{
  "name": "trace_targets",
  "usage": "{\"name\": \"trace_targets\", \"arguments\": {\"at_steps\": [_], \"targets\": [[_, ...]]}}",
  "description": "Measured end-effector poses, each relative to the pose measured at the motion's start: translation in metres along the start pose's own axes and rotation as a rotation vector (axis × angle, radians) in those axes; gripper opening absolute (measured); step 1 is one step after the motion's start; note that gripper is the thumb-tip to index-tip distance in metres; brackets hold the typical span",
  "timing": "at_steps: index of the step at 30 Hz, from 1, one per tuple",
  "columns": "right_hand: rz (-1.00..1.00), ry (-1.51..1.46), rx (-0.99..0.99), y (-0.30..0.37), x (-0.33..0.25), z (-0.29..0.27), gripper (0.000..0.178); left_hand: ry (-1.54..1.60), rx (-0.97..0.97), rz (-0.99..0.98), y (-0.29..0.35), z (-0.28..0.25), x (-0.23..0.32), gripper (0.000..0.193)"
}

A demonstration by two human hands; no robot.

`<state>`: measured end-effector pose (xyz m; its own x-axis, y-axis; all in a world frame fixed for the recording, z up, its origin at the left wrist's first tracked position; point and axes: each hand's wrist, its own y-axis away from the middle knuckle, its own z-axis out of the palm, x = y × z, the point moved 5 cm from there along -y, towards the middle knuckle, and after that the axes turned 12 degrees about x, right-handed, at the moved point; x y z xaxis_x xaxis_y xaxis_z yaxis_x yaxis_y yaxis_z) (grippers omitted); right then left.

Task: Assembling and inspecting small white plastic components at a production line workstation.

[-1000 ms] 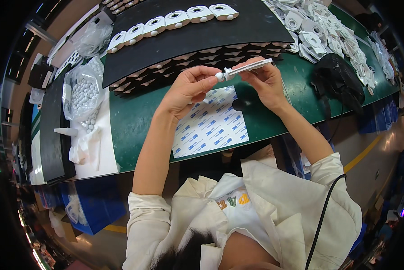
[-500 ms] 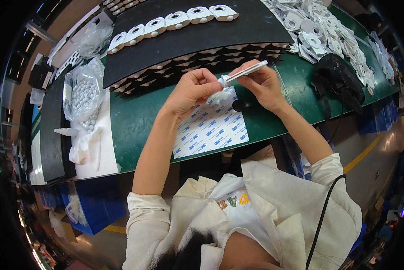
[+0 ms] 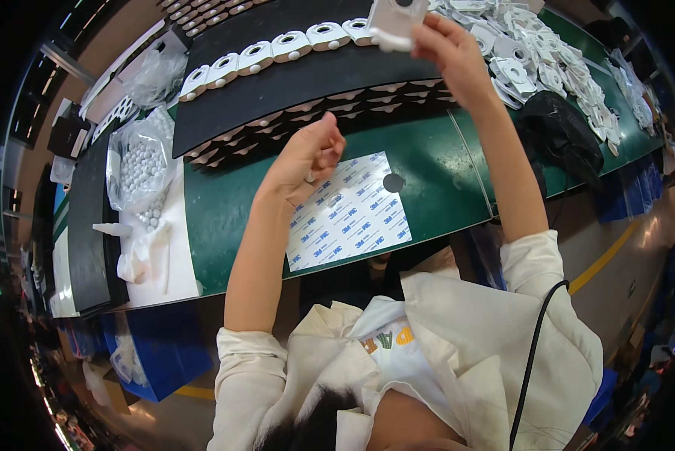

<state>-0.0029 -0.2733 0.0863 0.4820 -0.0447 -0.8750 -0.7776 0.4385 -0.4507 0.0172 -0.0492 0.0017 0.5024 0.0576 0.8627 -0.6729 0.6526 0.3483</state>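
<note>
Pinched at its edge, a flat white plastic part [image 3: 392,26] with a round hole hangs in my right hand [image 3: 458,66] at the top of the view. It is over the right end of a row of similar white parts [image 3: 291,46], which stand on a black board [image 3: 352,71] with white knobs facing me. My left hand [image 3: 307,156] is curled in front of the stacked boards, its thumb against the fingers; whatever it may hold is hidden. Below it lies a white sheet with blue print [image 3: 352,225], a dark round disc [image 3: 394,183] at its right edge.
A clear bag of small white balls [image 3: 142,165] sits at left, near a white nozzle-tipped bottle [image 3: 113,228]. A heap of loose white parts [image 3: 533,68] covers the far right of the green table [image 3: 450,188], behind a black bag [image 3: 563,135].
My right hand has carried the white part up and away to the row's right end. My left hand has let go of the part's knob and moved slightly left and down.
</note>
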Motion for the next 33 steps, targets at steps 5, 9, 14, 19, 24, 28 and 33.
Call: {"name": "trace_targets", "arguments": {"at_steps": [5,9,14,19,24,28,33], "targets": [[-0.008,0.228,0.013,-0.069,0.042,-0.052,0.029,0.433,0.097,-0.114,-0.014,-0.008,-0.005,0.028],[0.210,0.758,0.115,-0.089,0.060,-0.066,0.038,0.557,0.043,-0.183,-0.016,-0.007,-0.007,0.031],[0.239,0.787,0.148,-0.080,0.034,-0.059,0.030,0.614,0.077,-0.197,-0.012,-0.015,-0.009,0.030],[-0.233,1.478,0.166,-0.091,0.026,-0.153,0.036,0.637,0.064,-0.195,-0.014,-0.006,-0.005,0.027],[0.048,1.513,-0.241,-0.058,0.050,-0.164,0.050,0.615,0.088,-0.153,-0.012,-0.007,-0.006,0.031],[0.085,1.460,-0.351,-0.027,0.052,-0.155,0.055,0.566,0.123,-0.103,-0.007,-0.006,-0.006,0.032],[0.036,1.386,-0.325,-0.019,0.044,-0.163,0.051,0.343,0.048,-0.003,-0.010,-0.008,0.000,0.026]]}}
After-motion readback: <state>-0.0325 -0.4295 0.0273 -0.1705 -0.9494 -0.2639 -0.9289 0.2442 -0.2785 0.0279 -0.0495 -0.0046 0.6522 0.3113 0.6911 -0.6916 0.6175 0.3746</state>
